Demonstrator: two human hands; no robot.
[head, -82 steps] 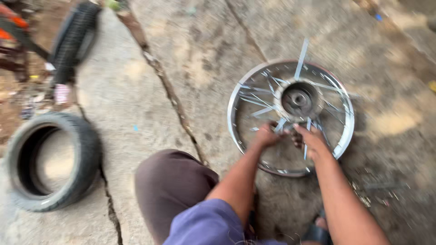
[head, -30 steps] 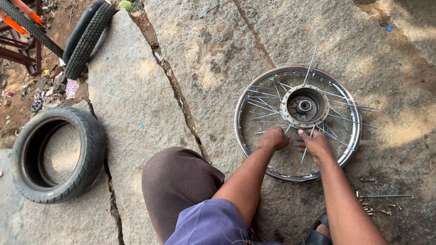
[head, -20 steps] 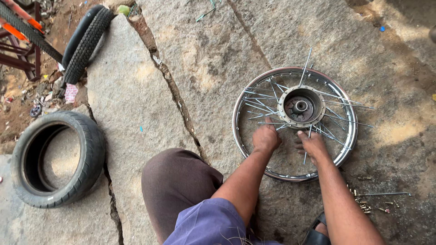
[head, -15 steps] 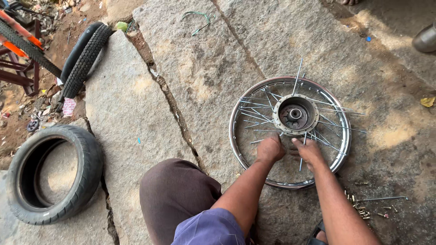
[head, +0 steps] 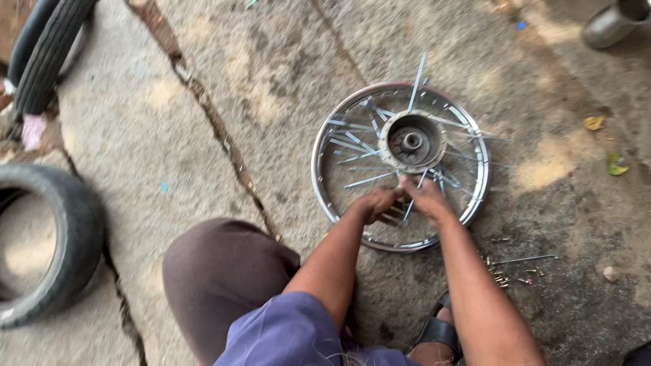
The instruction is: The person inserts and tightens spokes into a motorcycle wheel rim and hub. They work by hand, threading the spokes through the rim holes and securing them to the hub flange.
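A chrome spoked wheel rim lies flat on the concrete, with a grey hub in its middle and loose spokes splayed out at odd angles. My left hand and my right hand are side by side over the near part of the wheel, just below the hub. Both have their fingers curled among the spokes. The picture is blurred, so which spoke each one grips is not clear. My knee in brown trousers is at the bottom left.
A black tyre lies at the left edge and another tyre stands at the top left. A crack runs across the concrete. Loose spokes and small nipples lie right of my arm. A grey metal object sits top right.
The camera has dropped closer and shifted, so the wheel looks larger. My hands stay on the spokes below the hub, shifting slightly between frames.
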